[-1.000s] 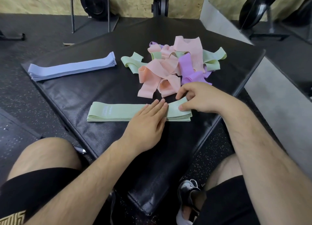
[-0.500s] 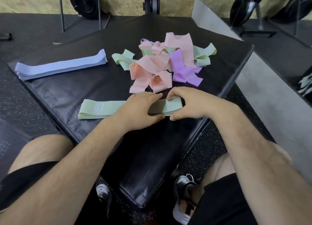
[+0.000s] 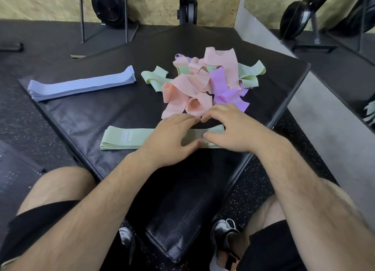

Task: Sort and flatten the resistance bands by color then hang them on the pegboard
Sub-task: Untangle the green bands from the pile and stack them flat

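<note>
Obs. Green stack (image 3: 125, 137) lies flat on the black padded worktop (image 3: 101, 112), near my edge, long axis left to right. Blue stack (image 3: 81, 85) is already flattened at far left, well apart. Tangled pile (image 3: 205, 83) of peach, purple and green loops sits just beyond the hands. No pegboard in view.

Hands. Left hand (image 3: 172, 140) and right hand (image 3: 233, 128) are both arched over the right half of the green stack. Fingertips meet at its far edge and thumbs sit at its near edge. I read each as curled across the band's width and pinching it. The part under the palms is in shadow, so I cannot tell how many layers they have.

Handling (my judgement). Flat fabric loops: light, limp, not fragile. The loops in the pile curl and keep their folds. The woven face looks grippy rather than slick. Lifted by one end, a stack would likely droop and fan out.

Best hold: pinch across the full width with the hands spread toward the ends. For hanging, thread a hand through all loops at one end. Draw single loops from the pile by a free outer fold.
</note>
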Available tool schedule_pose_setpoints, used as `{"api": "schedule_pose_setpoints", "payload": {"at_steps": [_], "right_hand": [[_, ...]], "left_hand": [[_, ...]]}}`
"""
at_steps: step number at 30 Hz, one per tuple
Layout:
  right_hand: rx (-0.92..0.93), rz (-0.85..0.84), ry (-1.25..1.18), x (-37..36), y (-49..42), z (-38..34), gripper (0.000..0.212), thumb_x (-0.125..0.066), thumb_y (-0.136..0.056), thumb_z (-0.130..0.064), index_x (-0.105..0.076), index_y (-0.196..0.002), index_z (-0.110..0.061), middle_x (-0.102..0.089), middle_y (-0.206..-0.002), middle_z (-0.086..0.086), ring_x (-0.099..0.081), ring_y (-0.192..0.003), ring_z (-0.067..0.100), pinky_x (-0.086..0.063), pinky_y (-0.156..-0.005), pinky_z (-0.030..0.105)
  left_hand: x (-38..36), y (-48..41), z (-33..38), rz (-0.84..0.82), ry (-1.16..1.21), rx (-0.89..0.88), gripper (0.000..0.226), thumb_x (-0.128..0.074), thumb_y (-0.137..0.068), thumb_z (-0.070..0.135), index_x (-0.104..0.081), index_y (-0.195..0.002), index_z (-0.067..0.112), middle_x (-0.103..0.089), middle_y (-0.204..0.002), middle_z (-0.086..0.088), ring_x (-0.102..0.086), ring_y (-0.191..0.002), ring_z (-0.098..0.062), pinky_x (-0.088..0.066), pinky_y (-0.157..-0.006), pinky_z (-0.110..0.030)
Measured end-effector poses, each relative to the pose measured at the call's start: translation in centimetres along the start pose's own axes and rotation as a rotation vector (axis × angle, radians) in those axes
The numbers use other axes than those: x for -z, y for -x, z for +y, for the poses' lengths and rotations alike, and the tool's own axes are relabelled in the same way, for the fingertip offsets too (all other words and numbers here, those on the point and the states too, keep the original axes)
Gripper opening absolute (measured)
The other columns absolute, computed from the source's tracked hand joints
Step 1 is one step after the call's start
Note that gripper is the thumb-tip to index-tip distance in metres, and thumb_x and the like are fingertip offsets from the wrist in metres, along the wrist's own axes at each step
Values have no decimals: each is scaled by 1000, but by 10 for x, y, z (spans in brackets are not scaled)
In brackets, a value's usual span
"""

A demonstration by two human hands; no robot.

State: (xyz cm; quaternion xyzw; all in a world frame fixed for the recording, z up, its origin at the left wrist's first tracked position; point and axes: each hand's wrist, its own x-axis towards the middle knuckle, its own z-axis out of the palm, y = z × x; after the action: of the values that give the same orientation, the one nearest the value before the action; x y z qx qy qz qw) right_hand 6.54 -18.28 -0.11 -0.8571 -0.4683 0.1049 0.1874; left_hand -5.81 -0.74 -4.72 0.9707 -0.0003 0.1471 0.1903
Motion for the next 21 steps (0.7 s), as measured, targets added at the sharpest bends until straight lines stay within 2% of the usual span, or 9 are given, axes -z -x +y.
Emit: {"api": "schedule_pose_setpoints", "payload": {"at_steps": [4, 8, 10, 13, 16, 18, 21], "right_hand": [[88, 139, -73, -3, -19, -19, 40, -65, -88, -35, -61, -128, -36, -53, -134, -22, -37, -131, 7, -36, -109, 33], [122, 206, -62, -17, -49, -44, 52, -51, -84, -45, -59, -133, -33, -56, -137, -15, -42, -131, 15, -36, -113, 41], [110, 193, 8, -24, -66, -54, 59, -43, -83, -51, -57, -138, -33, -52, -144, -16, -39, -132, 18, -34, -114, 44], [81, 194, 73, -33, -89, -64, 54, -49, -90, -45, -53, -143, -33, -44, -154, -15, -34, -135, 21, -29, -117, 43], [45, 276, 145, -43, -111, -72, 47, -51, -97, -43, -55, -142, -31, -47, -151, -14, -32, -136, 22, -23, -116, 39], [27, 301, 193, -45, -128, -79, 43, -49, -99, -38, -59, -140, -28, -49, -150, -10, -34, -135, 25, -22, -115, 40], [-9, 201, 328, -43, -159, -91, 44, -42, -99, -33, -58, -140, -27, -41, -156, -6, -32, -136, 27, -24, -112, 41]], "left_hand": [[24, -8, -12, 159, -13, 29, 48, -58, -89, 42, -61, -133, 22, -62, -130, 9, -56, -118, -18, -45, -99, -39], [46, -24, -41, 245, -41, 47, 34, -62, -88, 33, -65, -121, 25, -63, -123, 12, -58, -110, -18, -47, -93, -41], [52, -32, -57, 240, -50, 112, 35, -59, -87, 35, -64, -122, 28, -62, -122, 14, -57, -110, -17, -48, -94, -43], [59, -40, -80, 204, -70, 199, 46, -55, -85, 42, -62, -128, 24, -61, -129, 8, -58, -116, -22, -46, -98, -45], [62, -42, -101, 149, -88, 249, 57, -56, -85, 43, -58, -137, 19, -56, -142, 3, -53, -128, -25, -42, -105, -46], [60, -44, -112, 133, -110, 271, 56, -59, -89, 40, -55, -141, 19, -52, -147, 2, -50, -133, -25, -39, -108, -44], [59, -48, -125, 143, -126, 288, 51, -57, -92, 37, -56, -140, 19, -52, -147, 1, -49, -133, -25, -38, -104, -38]]}}
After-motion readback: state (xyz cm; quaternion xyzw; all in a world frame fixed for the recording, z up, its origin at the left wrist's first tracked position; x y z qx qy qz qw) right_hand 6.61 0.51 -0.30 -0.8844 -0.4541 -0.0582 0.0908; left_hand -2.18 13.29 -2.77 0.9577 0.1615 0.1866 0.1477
